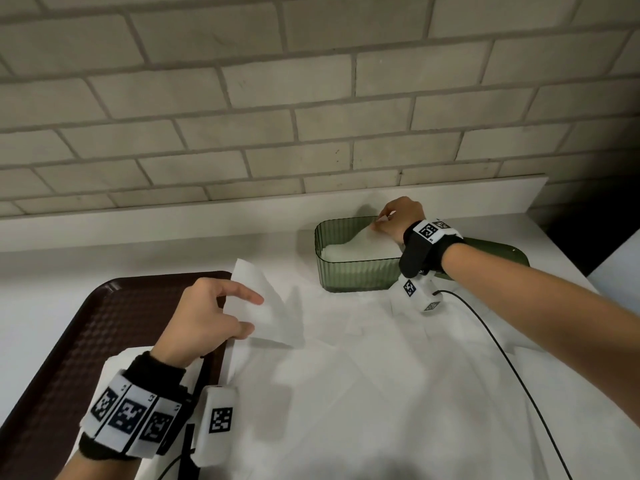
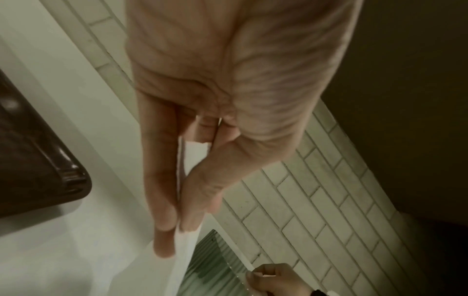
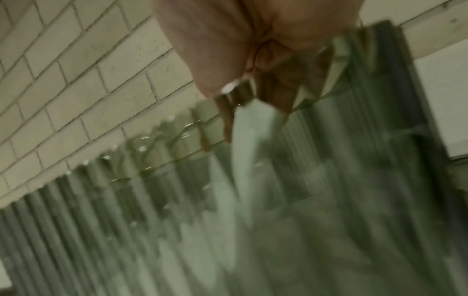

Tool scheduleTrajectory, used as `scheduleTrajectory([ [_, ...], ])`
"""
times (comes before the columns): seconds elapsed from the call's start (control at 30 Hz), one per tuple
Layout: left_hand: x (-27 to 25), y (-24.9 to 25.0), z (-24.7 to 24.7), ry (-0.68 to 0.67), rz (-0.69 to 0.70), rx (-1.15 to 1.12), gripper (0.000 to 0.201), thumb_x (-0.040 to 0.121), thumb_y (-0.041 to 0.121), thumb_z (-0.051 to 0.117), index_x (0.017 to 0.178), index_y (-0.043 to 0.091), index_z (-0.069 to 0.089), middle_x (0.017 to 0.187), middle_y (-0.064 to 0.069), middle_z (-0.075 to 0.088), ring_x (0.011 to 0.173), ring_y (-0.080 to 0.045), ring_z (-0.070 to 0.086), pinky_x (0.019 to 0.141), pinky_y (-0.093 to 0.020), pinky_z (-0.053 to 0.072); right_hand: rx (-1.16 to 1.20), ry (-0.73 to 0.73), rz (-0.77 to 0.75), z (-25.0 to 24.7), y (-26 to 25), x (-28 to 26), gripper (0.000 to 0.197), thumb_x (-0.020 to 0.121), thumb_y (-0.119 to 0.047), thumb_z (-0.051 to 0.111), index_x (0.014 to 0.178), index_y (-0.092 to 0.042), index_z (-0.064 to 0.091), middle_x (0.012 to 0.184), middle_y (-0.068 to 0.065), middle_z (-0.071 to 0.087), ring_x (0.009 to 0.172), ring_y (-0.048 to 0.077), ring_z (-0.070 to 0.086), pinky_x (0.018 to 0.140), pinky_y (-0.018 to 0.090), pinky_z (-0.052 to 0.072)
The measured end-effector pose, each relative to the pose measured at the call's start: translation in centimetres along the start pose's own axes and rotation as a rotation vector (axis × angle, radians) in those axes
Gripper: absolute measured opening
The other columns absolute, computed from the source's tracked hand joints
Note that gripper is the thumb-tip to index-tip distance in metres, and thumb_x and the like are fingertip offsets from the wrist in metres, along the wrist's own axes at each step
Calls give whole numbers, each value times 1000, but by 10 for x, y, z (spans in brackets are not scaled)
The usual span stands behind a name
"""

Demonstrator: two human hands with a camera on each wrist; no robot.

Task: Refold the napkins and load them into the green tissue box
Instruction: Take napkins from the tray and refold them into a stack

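Setting: a white counter point(image 1: 381, 393) against a pale brick-tiled wall point(image 1: 311, 98), with a dark brown tray point(image 1: 86, 323) at the near left.
Box: the green tissue box point(image 1: 356, 271) stands open at the back of the counter; its ribbed walls are see-through and a white stack of napkins point(image 1: 346, 251) lies inside.
Lid: a green lid point(image 1: 498, 252) seems to lie just behind the right wrist.
Loose napkins: more white sheets point(image 1: 363, 341) are spread over the counter, hard to tell apart from it.
Left hand: the left hand point(image 1: 204, 320) pinches a folded napkin point(image 1: 263, 306) between thumb and fingers, lifted by the tray's far corner.
Right hand: the right hand point(image 1: 398, 220) pinches a corner of the top sheet point(image 1: 367, 237) above the box's back rim.
Handling: the paper looks thin, light and limp, likely to tear or unfold; I judge a gentle pinch at a corner or along a crease holds best.
Look: plain white, softly creased, edges a little uneven.
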State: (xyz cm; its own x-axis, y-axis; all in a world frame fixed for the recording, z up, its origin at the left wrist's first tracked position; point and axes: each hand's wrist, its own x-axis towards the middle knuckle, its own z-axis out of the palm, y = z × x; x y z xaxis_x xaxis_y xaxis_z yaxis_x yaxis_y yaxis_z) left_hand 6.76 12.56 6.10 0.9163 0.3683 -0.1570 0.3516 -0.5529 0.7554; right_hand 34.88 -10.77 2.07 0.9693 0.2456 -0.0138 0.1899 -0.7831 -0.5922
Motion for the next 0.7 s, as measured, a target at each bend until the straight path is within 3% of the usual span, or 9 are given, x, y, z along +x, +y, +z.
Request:
scheduleTrajectory([
  [0.13, 1, 7, 1, 2, 39, -4, 40, 63, -4, 81, 82, 30, 77, 94, 4, 75, 42, -23, 45, 49, -29, 45, -95, -103, 10, 0, -2, -4, 32, 77, -30, 78, 93, -5, 70, 92, 9, 66, 87, 24, 62, 73, 29, 51],
  [0.27, 1, 21, -5, -17, 91, -29, 38, 65, -3, 82, 86, 29, 76, 84, -3, 76, 41, -17, 32, 41, -16, 30, -168, -113, -12, -13, -5, -6, 32, 73, -36, 81, 88, -9, 72, 92, 7, 68, 86, 25, 65, 73, 29, 53],
  [0.4, 4, 53, -11, -92, 206, -99, 36, 67, -9, 81, 89, 19, 76, 59, 16, 67, 33, -7, 29, 40, -9, 29, -147, -51, -169, -39, -14, -14, 20, 82, -33, 72, 89, -14, 72, 94, 5, 70, 87, 21, 65, 76, 28, 50],
  [0.43, 6, 63, -11, -123, 240, -125, 35, 68, -12, 80, 90, 14, 76, 59, 19, 67, 31, 1, 32, 43, -5, 32, -80, -80, -227, -44, -18, -18, 21, 85, -34, 69, 91, -14, 72, 94, 4, 71, 86, 20, 66, 78, 28, 50],
  [0.5, 11, 80, -9, -178, 310, -142, 33, 68, -15, 78, 92, 9, 75, 57, 19, 66, 33, 4, 40, 49, -7, 39, 228, -230, -258, -52, -28, -33, 25, 91, -38, 62, 97, -14, 71, 93, 6, 74, 80, 20, 70, 79, 32, 53],
  [0.53, 15, 86, -8, -190, 340, -151, 33, 68, -14, 78, 92, 9, 76, 63, 17, 68, 37, 0, 46, 52, -12, 44, 402, -309, -242, -55, -33, -43, 31, 94, -41, 57, 101, -14, 70, 96, 9, 74, 80, 21, 71, 77, 33, 53],
  [0.6, 22, 95, -2, -180, 378, -216, 28, 71, -9, 79, 92, 10, 77, 83, 5, 76, 58, -23, 66, 68, -31, 55, 609, -395, -219, -58, -37, -57, 45, 96, -52, 44, 110, -16, 68, 104, 8, 74, 90, 23, 71, 78, 32, 53],
  [0.63, 27, 97, 2, -160, 393, -250, 23, 73, -4, 80, 92, 11, 78, 89, 1, 77, 62, -28, 67, 70, -33, 54, 637, -419, -223, -59, -37, -63, 49, 93, -57, 40, 112, -20, 67, 108, 4, 73, 98, 22, 69, 81, 32, 52],
  [0.7, 39, 99, 13, -114, 408, -280, 13, 78, 8, 79, 89, 15, 79, 79, 1, 76, 45, -15, 45, 54, -20, 42, 600, -466, -256, -59, -34, -70, 46, 89, -60, 44, 112, -26, 65, 112, -3, 71, 104, 15, 65, 86, 30, 49],
])
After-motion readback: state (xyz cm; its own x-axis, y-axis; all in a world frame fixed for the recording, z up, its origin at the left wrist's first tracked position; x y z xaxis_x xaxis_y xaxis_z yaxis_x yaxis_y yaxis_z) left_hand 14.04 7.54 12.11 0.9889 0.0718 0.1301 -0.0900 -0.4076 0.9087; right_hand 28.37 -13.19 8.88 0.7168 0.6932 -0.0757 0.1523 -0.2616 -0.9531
